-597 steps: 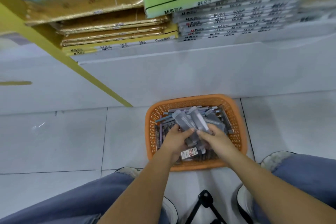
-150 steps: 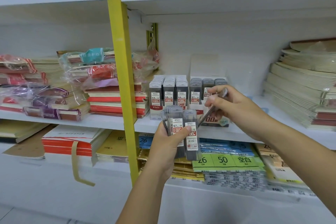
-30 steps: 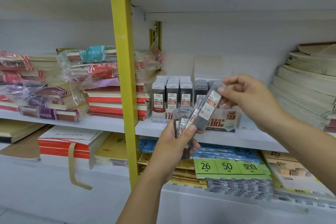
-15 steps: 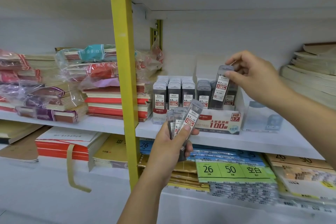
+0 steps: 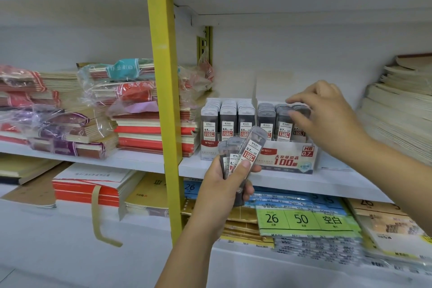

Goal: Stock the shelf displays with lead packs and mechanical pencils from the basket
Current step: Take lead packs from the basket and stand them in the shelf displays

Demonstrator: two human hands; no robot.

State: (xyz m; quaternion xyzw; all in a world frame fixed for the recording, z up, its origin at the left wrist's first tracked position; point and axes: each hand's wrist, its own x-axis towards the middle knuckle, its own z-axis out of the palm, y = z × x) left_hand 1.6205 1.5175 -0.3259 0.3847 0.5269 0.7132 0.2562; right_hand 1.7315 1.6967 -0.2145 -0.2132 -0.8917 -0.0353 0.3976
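Note:
My left hand (image 5: pixel 224 184) grips a fanned bunch of grey lead packs (image 5: pixel 253 145) with red-and-white labels, held in front of the shelf edge. On the shelf stand two display boxes: the 0.5 box (image 5: pixel 207 145) on the left and the 0.7 HB box (image 5: pixel 289 159) on the right, both with rows of upright packs. My right hand (image 5: pixel 327 119) reaches over the 0.7 box. Its thumb and fingers pinch the top of a lead pack (image 5: pixel 301 111) seated in the rightmost row. The basket is out of view.
A yellow upright post (image 5: pixel 163 100) stands just left of the boxes. Wrapped notebook stacks (image 5: pixel 145 128) fill the shelf to the left, and a cream notebook stack (image 5: pixel 397 114) sits to the right. Below the white shelf board (image 5: pixel 327 182) lie loose-leaf packs with a green label (image 5: pixel 301 220).
My right hand has lowered its lead pack from above the 0.7 box down into the rightmost row. My left hand has stayed put with its bunch.

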